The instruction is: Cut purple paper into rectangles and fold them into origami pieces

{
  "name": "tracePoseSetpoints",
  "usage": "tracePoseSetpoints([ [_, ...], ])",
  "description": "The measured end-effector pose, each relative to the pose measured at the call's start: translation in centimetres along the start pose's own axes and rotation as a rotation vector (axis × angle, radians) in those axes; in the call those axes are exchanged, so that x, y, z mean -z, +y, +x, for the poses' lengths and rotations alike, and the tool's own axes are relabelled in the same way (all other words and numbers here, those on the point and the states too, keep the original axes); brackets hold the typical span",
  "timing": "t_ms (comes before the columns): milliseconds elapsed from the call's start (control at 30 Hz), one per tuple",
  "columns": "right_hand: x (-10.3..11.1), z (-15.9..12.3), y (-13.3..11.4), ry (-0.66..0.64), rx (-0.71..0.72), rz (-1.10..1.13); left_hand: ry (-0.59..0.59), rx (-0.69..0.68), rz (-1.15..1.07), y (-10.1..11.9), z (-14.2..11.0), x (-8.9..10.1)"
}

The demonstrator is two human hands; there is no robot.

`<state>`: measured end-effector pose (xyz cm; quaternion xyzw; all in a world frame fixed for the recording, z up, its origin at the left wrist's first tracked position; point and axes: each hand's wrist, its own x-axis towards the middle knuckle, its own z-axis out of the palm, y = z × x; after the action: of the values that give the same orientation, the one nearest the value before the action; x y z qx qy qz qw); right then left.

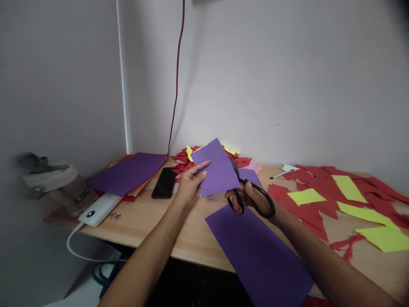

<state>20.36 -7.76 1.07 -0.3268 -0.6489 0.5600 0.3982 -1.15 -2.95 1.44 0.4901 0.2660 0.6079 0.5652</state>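
My left hand (191, 182) pinches a purple piece of paper (219, 170) by its left edge, thumb in front, holding it tilted above the table. My right hand (246, 197) grips black-handled scissors (271, 204), fingers through the loops. Their blades (234, 166) lie at the right edge of the held piece; the paper partly hides them, so I cannot tell how far apart they stand. Below my right hand a larger purple sheet (255, 251) lies on the table and juts over its front edge. Another bit of purple paper (251, 175) shows behind the scissors.
A stack of coloured sheets (131, 172), a white power bank (100, 209), a bottle (60, 187) and a black phone (164, 182) occupy the left side. Red scraps (315, 209) with yellow pieces (306, 196) cover the right. A pen (281, 174) lies among them; cut bits (188, 153) are heaped by the wall.
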Motion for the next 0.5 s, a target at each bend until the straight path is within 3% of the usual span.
tracePoseSetpoints([
  [500, -0.3, 0.1, -1.3, -0.058, -0.008, 0.075, -0.056, 0.101, -0.029, 0.3, -0.5, -0.4],
])
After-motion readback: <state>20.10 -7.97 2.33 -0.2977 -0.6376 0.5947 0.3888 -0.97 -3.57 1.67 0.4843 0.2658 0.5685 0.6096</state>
